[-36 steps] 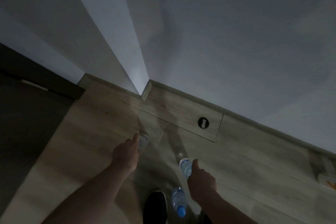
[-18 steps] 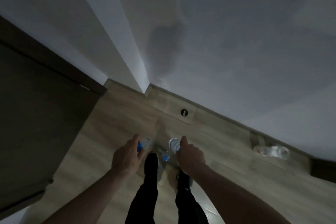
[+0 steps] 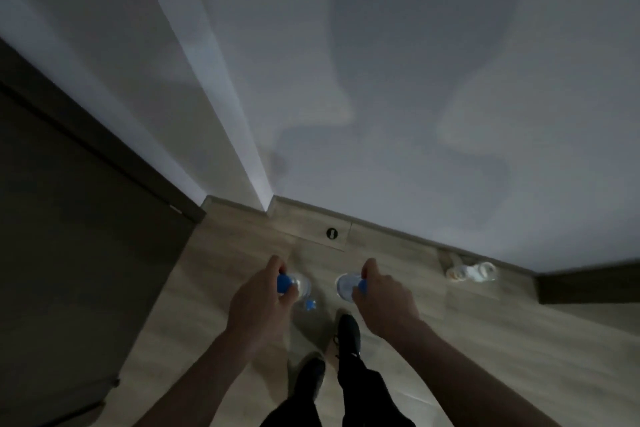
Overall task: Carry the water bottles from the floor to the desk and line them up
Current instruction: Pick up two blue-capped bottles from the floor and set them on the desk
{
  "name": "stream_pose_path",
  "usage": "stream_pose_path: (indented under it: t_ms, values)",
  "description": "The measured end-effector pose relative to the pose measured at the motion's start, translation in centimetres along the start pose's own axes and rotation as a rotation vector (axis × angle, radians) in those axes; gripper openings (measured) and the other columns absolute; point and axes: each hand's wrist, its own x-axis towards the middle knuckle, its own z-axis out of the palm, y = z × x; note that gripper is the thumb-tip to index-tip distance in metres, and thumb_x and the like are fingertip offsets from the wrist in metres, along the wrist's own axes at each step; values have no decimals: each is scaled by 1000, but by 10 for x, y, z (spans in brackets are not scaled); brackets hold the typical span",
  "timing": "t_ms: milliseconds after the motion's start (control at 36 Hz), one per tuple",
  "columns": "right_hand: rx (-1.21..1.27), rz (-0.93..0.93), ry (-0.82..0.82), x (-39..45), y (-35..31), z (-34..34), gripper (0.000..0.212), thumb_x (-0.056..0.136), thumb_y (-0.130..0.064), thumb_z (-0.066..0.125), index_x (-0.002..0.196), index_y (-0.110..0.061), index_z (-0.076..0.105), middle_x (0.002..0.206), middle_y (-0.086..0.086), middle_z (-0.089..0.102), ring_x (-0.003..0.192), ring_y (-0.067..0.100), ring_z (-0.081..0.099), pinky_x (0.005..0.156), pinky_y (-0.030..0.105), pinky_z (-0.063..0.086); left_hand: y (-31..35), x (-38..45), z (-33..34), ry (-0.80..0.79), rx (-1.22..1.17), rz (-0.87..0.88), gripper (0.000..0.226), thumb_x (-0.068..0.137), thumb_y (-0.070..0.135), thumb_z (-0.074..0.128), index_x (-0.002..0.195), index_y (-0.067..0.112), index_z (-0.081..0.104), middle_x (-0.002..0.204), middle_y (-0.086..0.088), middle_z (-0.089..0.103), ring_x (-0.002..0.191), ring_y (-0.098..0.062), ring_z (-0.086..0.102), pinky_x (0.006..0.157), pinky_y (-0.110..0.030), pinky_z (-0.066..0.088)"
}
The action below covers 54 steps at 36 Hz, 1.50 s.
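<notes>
Wall: a plain pale grey-white wall fills the upper part of the head view, with a projecting corner edge running down to the skirting.
Floor: light wood-look plank floor below it, edged by a matching skirting board.
Door: a dark brown door panel takes up the left side.
Legs: two legs in dark trousers with black shoes stand at the bottom centre.
Left hand: the left hand has its fingers curled round the neck of a clear plastic water bottle with a blue cap, held off the floor and hanging down from the grip.
Right hand: the right hand grips a second clear plastic water bottle with a blue cap by its top in the same way, level with the other and slightly apart from it.
Third bottle: another clear blue-capped bottle shows between the two hands, lower down, on the floor near the shoes; blurred.
Bottles by the wall: a few clear bottles lying on their sides rest against the skirting at the right, well apart from the hands; their number is hard to tell.
Floor fitting: a small round black fitting sits in the plank just before the skirting.
</notes>
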Motion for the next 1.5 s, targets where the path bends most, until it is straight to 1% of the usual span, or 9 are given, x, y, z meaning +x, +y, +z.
stream_pose_path:
  t_ms: [83, 222, 361, 583, 806, 972, 1278, 1361, 1500]
  values:
    - [-21, 43, 46, -29, 7, 5, 17, 100, -32, 45, 110, -21, 38, 66, -8, 48, 53, 15, 47, 45, 27, 28, 7, -13, -10, -23, 63, 90, 23, 93, 49, 58, 104, 43, 39, 77, 21, 48, 62, 9, 48, 48, -11, 31]
    - [26, 98, 97, -73, 16, 6, 17, 99, -36, 44, 104, -22, 37, 77, 1, 60, 69, 27, 62, 57, 33, 43, 31, -40, -28, -48, 75, 227, 18, 93, 45, 58, 95, 39, 40, 73, 14, 53, 59, 2, 52, 50, -14, 31]
    - [106, 129, 149, -116, 37, -2, 19, 98, -41, 45, 99, -25, 35, 72, -4, 55, 60, 19, 53, 51, 32, 36, 59, -67, -36, -50, 85, 317, 18, 91, 41, 56, 87, 31, 41, 66, 7, 52, 56, -7, 49, 50, -26, 38]
    - [191, 158, 269, -176, 87, -26, 19, 96, -42, 46, 98, -24, 39, 76, -2, 58, 69, 26, 59, 57, 34, 40, 125, -98, -19, -33, 164, 418, 17, 89, 42, 56, 90, 35, 40, 70, 14, 55, 60, -2, 52, 51, -22, 32]
    - [217, 165, 389, -245, 188, -51, 19, 92, -44, 47, 100, -28, 39, 77, -3, 57, 68, 26, 56, 60, 35, 39, 217, -146, 35, 24, 140, 486, 19, 83, 42, 55, 87, 34, 39, 63, 12, 53, 57, -5, 52, 49, -28, 31]
    - [204, 152, 427, -309, 274, -71, 20, 96, -46, 48, 105, -30, 40, 85, -6, 60, 73, 19, 61, 67, 37, 49, 296, -195, 81, 53, 115, 495, 21, 82, 44, 58, 90, 32, 42, 67, 9, 55, 66, -14, 54, 51, -29, 31]
    - [227, 234, 419, -406, 425, -97, 21, 94, -46, 50, 104, -28, 44, 85, -5, 61, 74, 16, 60, 67, 34, 48, 431, -270, 161, -51, 174, 587, 18, 86, 45, 54, 89, 34, 41, 71, 8, 59, 62, -10, 55, 54, -35, 46]
    - [236, 256, 414, -416, 449, -100, 22, 94, -47, 49, 104, -28, 44, 84, -4, 60, 73, 16, 59, 66, 32, 45, 455, -277, 177, -81, 192, 622, 17, 88, 46, 54, 89, 34, 41, 71, 8, 60, 61, -9, 56, 53, -35, 46]
    - [271, 319, 436, -435, 519, -115, 23, 96, -48, 48, 107, -28, 44, 90, -3, 65, 77, 18, 63, 74, 38, 54, 526, -280, 225, -128, 241, 708, 18, 88, 45, 55, 89, 35, 40, 72, 9, 59, 62, -8, 55, 51, -31, 42]
